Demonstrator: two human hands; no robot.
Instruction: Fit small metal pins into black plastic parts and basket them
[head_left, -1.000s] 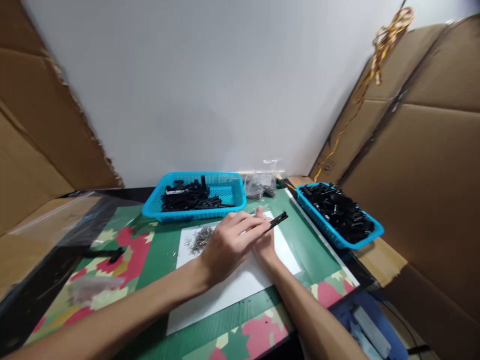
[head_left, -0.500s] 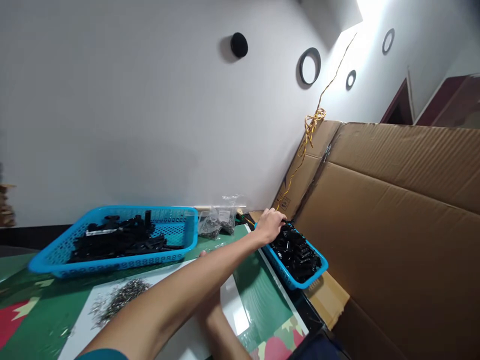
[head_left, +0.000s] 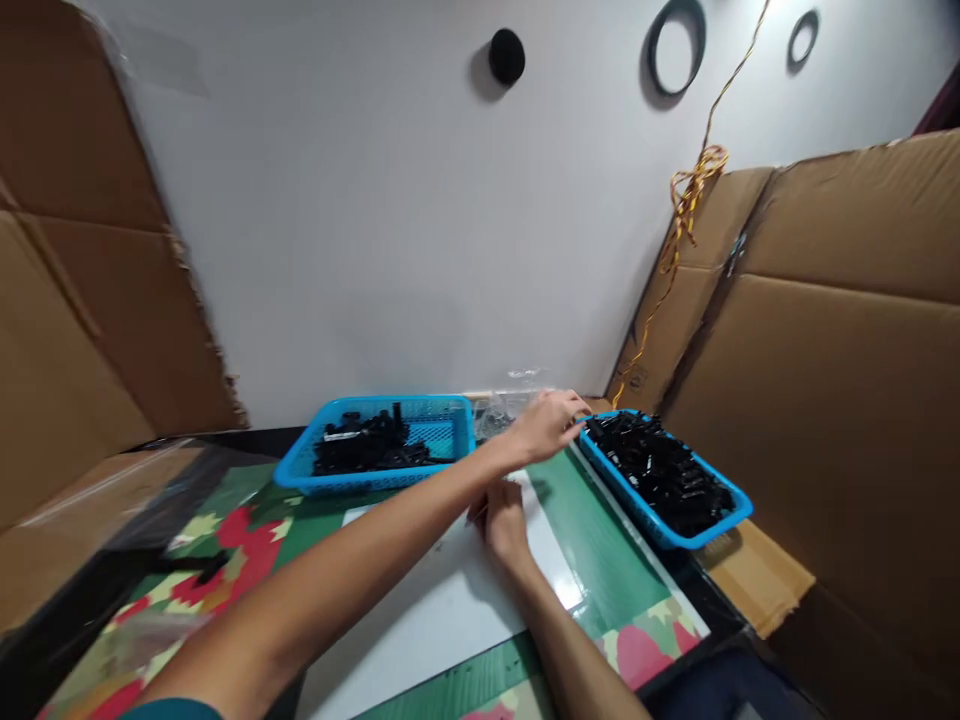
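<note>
My left hand reaches across to the near-left end of a blue basket heaped with small black plastic parts. Its fingers are bent but apart, with nothing visible in them. Below it, my right hand is closed over the white sheet, knuckles up. Something thin and dark shows by its fingertips, too small to name. My left forearm covers part of the sheet. A second blue basket holds longer black parts and stands at the back, left of both hands.
Clear plastic bags lie by the wall behind my left hand. Cardboard walls rise on the right and left. A black part lies on the patterned cover at left. A yellow cord hangs above the right basket.
My left hand has drawn back from over the right basket to its left end. The view has turned left, bringing the left cardboard and my right hand into sight.
</note>
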